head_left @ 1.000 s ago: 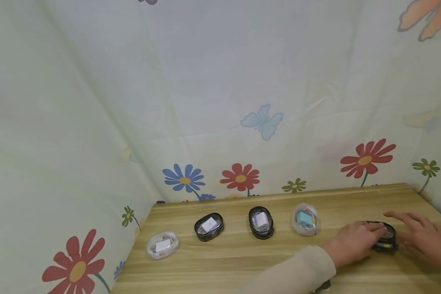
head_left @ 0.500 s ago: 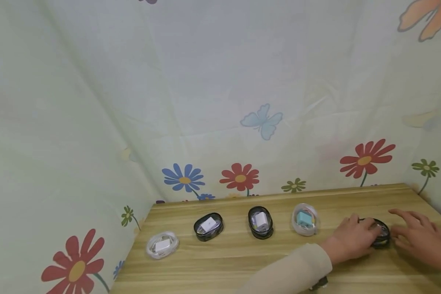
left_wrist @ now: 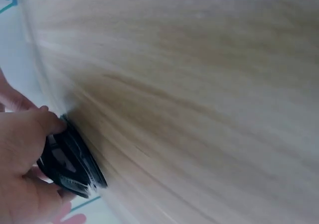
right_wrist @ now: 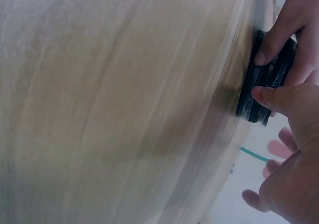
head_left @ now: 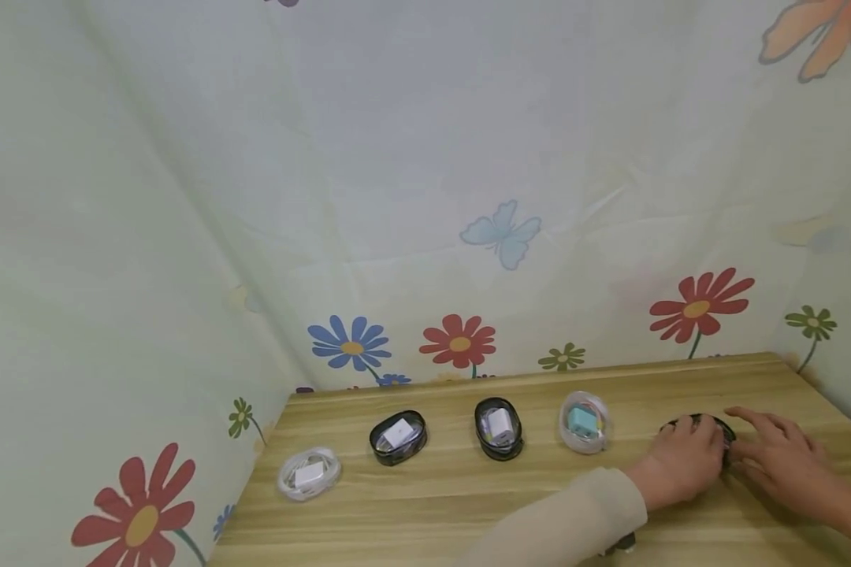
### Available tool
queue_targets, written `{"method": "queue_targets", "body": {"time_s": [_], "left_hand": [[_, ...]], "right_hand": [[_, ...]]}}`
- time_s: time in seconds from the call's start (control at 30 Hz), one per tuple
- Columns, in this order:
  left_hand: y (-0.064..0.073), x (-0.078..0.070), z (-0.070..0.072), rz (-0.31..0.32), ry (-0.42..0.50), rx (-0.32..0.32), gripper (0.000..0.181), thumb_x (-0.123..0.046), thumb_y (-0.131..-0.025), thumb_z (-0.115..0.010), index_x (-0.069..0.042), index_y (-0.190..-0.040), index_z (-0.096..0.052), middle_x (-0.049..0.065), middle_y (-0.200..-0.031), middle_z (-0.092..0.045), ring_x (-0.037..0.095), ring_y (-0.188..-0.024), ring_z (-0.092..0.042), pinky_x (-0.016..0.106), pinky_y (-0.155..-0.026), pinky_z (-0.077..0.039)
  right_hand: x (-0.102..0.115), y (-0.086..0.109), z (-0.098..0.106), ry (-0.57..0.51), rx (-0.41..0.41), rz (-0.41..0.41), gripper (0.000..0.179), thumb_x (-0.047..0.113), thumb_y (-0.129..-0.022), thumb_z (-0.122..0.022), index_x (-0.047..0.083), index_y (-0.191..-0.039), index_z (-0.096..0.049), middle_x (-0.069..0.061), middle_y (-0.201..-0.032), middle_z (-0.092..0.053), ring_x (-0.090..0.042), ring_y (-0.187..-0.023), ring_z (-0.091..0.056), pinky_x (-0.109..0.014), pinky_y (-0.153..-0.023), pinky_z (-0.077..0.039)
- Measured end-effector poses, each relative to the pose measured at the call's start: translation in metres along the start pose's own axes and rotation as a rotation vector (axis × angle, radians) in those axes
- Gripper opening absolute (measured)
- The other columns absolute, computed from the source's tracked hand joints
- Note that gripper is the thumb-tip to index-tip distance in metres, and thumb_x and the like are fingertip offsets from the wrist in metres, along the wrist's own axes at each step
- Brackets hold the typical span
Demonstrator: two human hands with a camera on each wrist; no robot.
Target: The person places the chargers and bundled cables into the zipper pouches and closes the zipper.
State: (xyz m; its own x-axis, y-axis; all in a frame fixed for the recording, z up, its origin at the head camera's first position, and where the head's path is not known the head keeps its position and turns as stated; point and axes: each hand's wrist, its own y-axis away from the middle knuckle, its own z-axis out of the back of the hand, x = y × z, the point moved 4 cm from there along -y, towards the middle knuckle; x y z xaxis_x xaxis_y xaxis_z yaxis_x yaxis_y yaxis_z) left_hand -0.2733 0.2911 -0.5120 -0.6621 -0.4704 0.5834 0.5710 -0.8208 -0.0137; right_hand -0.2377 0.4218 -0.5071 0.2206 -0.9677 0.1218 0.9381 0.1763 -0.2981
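Note:
My left hand (head_left: 684,465) grips a small black zip case (left_wrist: 65,159) on the wooden table, near its right end. In the head view the fingers curl over the case and hide most of it, leaving a dark edge showing. My right hand (head_left: 787,465) is at the case's right side. Its thumb (right_wrist: 271,97) touches the zipped side in the right wrist view, while the other fingers are spread loosely. To the left stands a clear round case (head_left: 607,437) with a turquoise charger plug (head_left: 583,422) and cables inside.
Further left along the wooden table (head_left: 425,520) lie two black-rimmed clear cases (head_left: 376,447) and a white-rimmed case (head_left: 284,482), each with a white plug (head_left: 399,433) and cable. A dark object (head_left: 626,542) is partly hidden under the left sleeve. A flowered curtain (head_left: 397,197) surrounds the table.
The black case has slid left and slightly toward the back of the table, with both hands moving along with it. My left hand now covers more of it. The other cases have stayed put.

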Motion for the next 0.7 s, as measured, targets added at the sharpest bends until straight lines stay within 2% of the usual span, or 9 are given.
{"method": "queue_targets", "body": {"time_s": [0.07,0.17,0.23,0.3,0.4,0.5,0.6,0.7], "left_hand": [[-0.001,0.004,-0.003,0.001,0.051,0.005,0.055,-0.055,-0.106,-0.037,-0.032,-0.156,-0.035,-0.010,-0.151,-0.034,0.009,-0.125,-0.042,0.020,-0.094,-0.045],[-0.001,0.011,-0.008,-0.026,0.143,0.075,0.071,-0.072,-0.096,-0.043,-0.040,-0.158,-0.026,-0.014,-0.154,-0.029,0.009,-0.135,-0.032,0.025,-0.103,-0.037],[0.001,0.018,-0.011,-0.063,0.185,0.098,0.083,-0.081,-0.089,-0.044,-0.044,-0.159,-0.019,-0.015,-0.157,-0.024,0.007,-0.142,-0.024,0.027,-0.110,-0.032],[0.003,0.023,-0.013,-0.132,0.177,0.085,0.085,-0.083,-0.088,-0.041,-0.045,-0.160,-0.015,-0.015,-0.160,-0.020,0.008,-0.148,-0.016,0.028,-0.114,-0.027],[0.005,0.029,-0.015,-0.250,0.133,0.043,0.086,-0.078,-0.092,-0.040,-0.040,-0.162,-0.010,-0.012,-0.166,-0.013,0.013,-0.154,-0.004,0.027,-0.120,-0.019],[0.002,0.035,-0.015,-0.355,0.130,0.028,0.080,-0.065,-0.099,-0.044,-0.034,-0.164,-0.008,-0.013,-0.168,-0.009,0.011,-0.156,0.002,0.024,-0.122,-0.012],[0.000,0.039,-0.012,-0.431,0.196,0.023,0.074,-0.050,-0.104,-0.050,-0.030,-0.164,-0.012,-0.012,-0.168,-0.014,0.005,-0.154,-0.004,0.018,-0.120,-0.007],[-0.003,0.040,-0.009,-0.474,0.238,0.012,0.071,-0.041,-0.104,-0.055,-0.028,-0.164,-0.018,-0.010,-0.167,-0.019,0.000,-0.151,-0.013,0.013,-0.117,-0.008]], "right_hand": [[-0.001,0.000,-0.001,-0.002,-0.020,-0.013,0.018,0.010,-0.082,-0.081,0.026,-0.084,-0.074,-0.019,-0.144,-0.036,-0.061,-0.120,-0.034,-0.083,-0.075,-0.034],[-0.009,-0.002,-0.004,0.020,-0.042,-0.053,0.014,0.010,-0.083,-0.079,0.023,-0.085,-0.076,-0.021,-0.143,-0.037,-0.061,-0.120,-0.032,-0.083,-0.077,-0.032],[-0.016,-0.005,-0.004,0.030,-0.052,-0.077,0.013,0.011,-0.083,-0.078,0.023,-0.085,-0.076,-0.022,-0.141,-0.039,-0.063,-0.120,-0.032,-0.083,-0.078,-0.031],[-0.022,-0.009,-0.003,0.040,-0.060,-0.089,0.014,0.012,-0.083,-0.078,0.026,-0.084,-0.074,-0.023,-0.140,-0.040,-0.064,-0.119,-0.033,-0.083,-0.080,-0.031],[-0.026,-0.016,-0.001,0.057,-0.077,-0.054,0.020,0.012,-0.081,-0.080,0.030,-0.082,-0.072,-0.024,-0.139,-0.042,-0.065,-0.117,-0.037,-0.084,-0.079,-0.032],[-0.025,-0.024,0.000,0.077,-0.105,0.006,0.024,0.011,-0.079,-0.083,0.032,-0.082,-0.071,-0.023,-0.137,-0.044,-0.063,-0.115,-0.041,-0.084,-0.078,-0.034],[-0.025,-0.030,0.002,0.075,-0.124,0.046,0.027,0.009,-0.078,-0.083,0.033,-0.081,-0.069,-0.022,-0.136,-0.045,-0.063,-0.115,-0.042,-0.084,-0.078,-0.034],[-0.025,-0.032,0.004,0.066,-0.141,0.080,0.032,0.009,-0.077,-0.084,0.035,-0.079,-0.067,-0.020,-0.136,-0.046,-0.062,-0.114,-0.043,-0.083,-0.077,-0.035]]}}
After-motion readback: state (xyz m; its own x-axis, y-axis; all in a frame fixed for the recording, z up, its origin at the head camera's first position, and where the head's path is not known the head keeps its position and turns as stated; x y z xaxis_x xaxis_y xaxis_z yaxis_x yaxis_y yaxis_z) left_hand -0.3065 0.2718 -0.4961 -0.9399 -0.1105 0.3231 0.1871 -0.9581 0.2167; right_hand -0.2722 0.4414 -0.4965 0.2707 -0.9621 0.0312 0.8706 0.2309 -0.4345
